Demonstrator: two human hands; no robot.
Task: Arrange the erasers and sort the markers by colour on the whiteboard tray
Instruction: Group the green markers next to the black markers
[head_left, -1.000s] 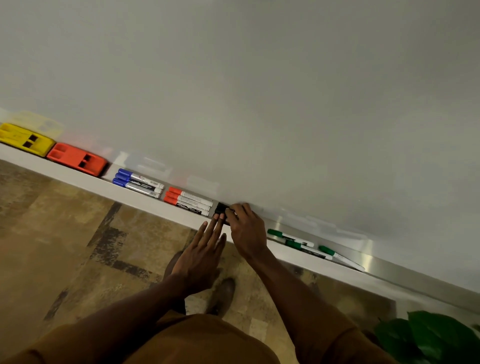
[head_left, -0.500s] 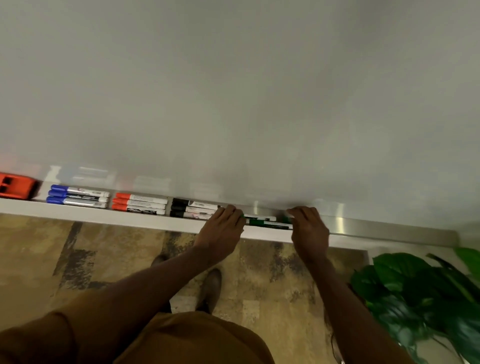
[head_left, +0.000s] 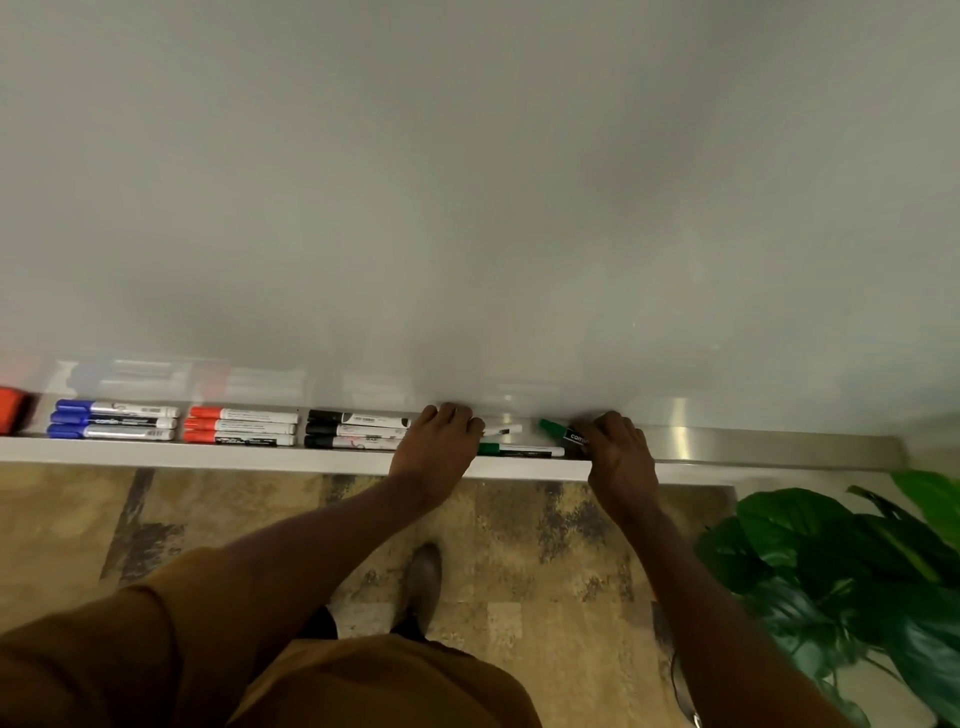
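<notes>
On the whiteboard tray (head_left: 769, 448) lie three blue markers (head_left: 114, 420), three red markers (head_left: 241, 427) and three black markers (head_left: 356, 430), grouped by colour from left to right. An orange eraser (head_left: 10, 409) shows at the left edge. My left hand (head_left: 441, 441) rests on the tray over the near ends of two green markers; one green marker (head_left: 519, 450) lies flat between my hands. My right hand (head_left: 615, 452) is closed on another green marker (head_left: 563, 432), which is tilted with its cap pointing left.
The whiteboard (head_left: 467, 182) fills the upper view. A leafy green plant (head_left: 841, 582) stands at the lower right, below the tray's right end. Patterned floor and my shoe (head_left: 423, 577) are under the tray.
The view has swung right along the tray. My hands left the black markers and went to the green ones; my right hand has taken hold of a green marker and tilted it.
</notes>
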